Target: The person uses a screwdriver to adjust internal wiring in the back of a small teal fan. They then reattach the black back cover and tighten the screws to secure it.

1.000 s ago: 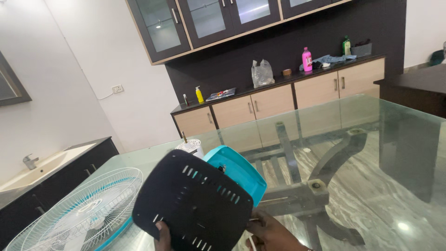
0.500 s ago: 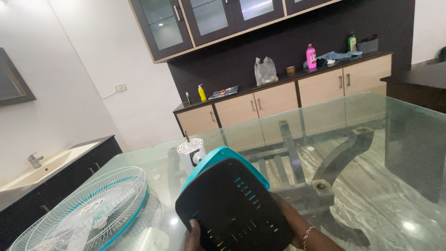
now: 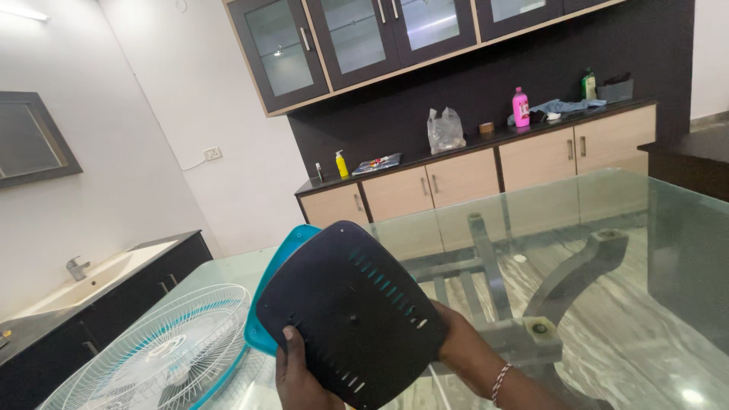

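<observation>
Both hands are up over the glass surface point(image 3: 607, 228), gripping one thing between them: a dark, rounded-square plastic panel point(image 3: 353, 311) with rows of vent slots. The left hand point(image 3: 304, 376) clamps its lower edge, thumb pressed on the face; the right hand point(image 3: 463, 353), a beaded band at the wrist, grasps the panel's right edge from behind. The panel is tilted, held above the surface. Just behind it peeks a teal housing point(image 3: 285, 266), touching or close against the panel's back. Lower left lies a white wire fan guard with a teal rim point(image 3: 163, 353). Farther off, a sink point(image 3: 83, 277) at left and a cabinet counter point(image 3: 486, 144) with bottles along the wall.
</observation>
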